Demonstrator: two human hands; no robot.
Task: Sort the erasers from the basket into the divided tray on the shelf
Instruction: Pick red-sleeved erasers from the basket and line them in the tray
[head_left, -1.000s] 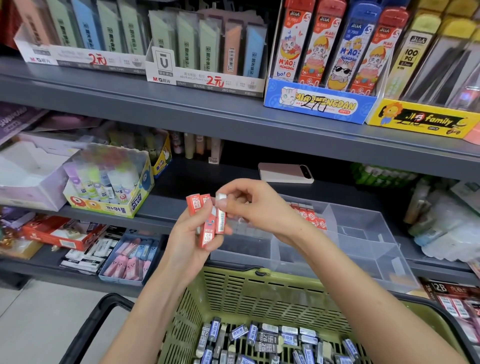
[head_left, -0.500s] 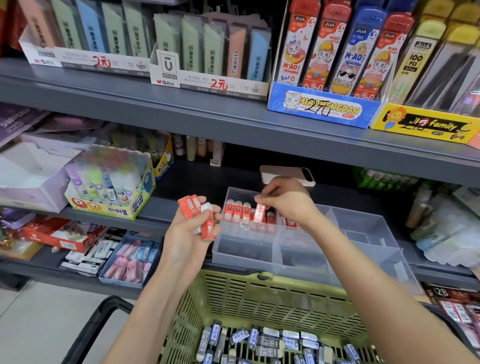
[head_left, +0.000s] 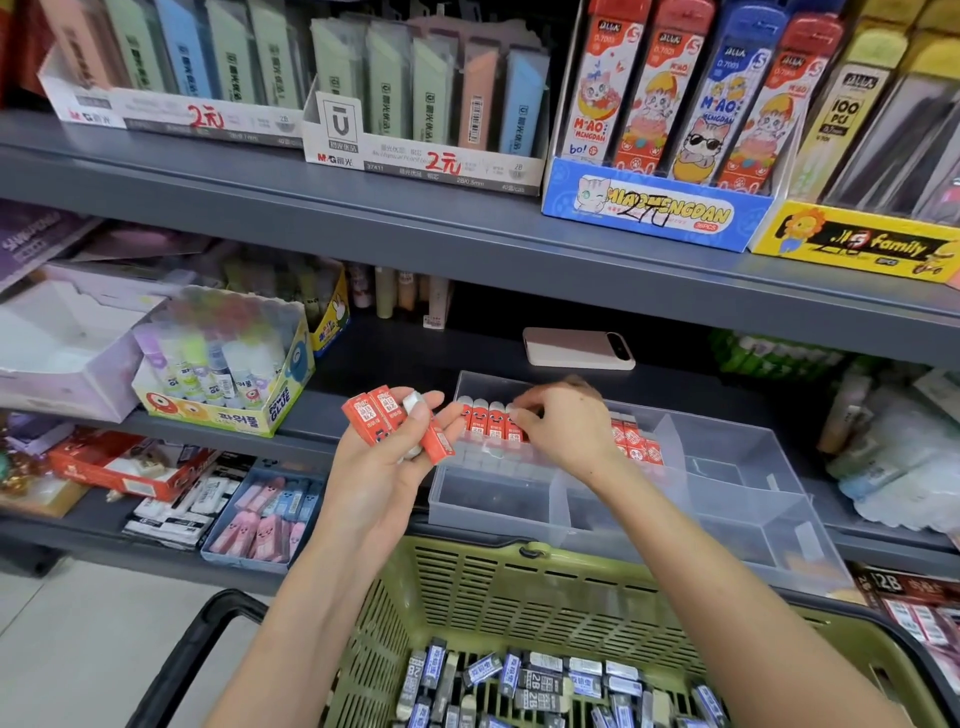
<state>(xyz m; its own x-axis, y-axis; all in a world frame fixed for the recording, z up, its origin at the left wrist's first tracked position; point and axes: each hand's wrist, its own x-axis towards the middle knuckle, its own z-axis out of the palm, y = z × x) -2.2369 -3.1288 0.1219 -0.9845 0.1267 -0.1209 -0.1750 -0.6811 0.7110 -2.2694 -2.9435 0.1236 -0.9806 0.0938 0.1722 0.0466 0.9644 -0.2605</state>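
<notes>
The left hand (head_left: 384, 467), right hand (head_left: 566, 431) and both forearms (head_left: 311, 597) are bare.

Left hand (head_left: 387, 457) grips 3 red erasers (head_left: 387, 421); right hand (head_left: 563, 428) sets another into the divided tray (head_left: 727, 499) above the basket (head_left: 519, 587).

Grey metal upper shelf (head_left: 415, 223) across 12 o'clock, stationery display boxes (head_left: 426, 150) on it; pale floor (head_left: 62, 649) at 7 o'clock.
</notes>
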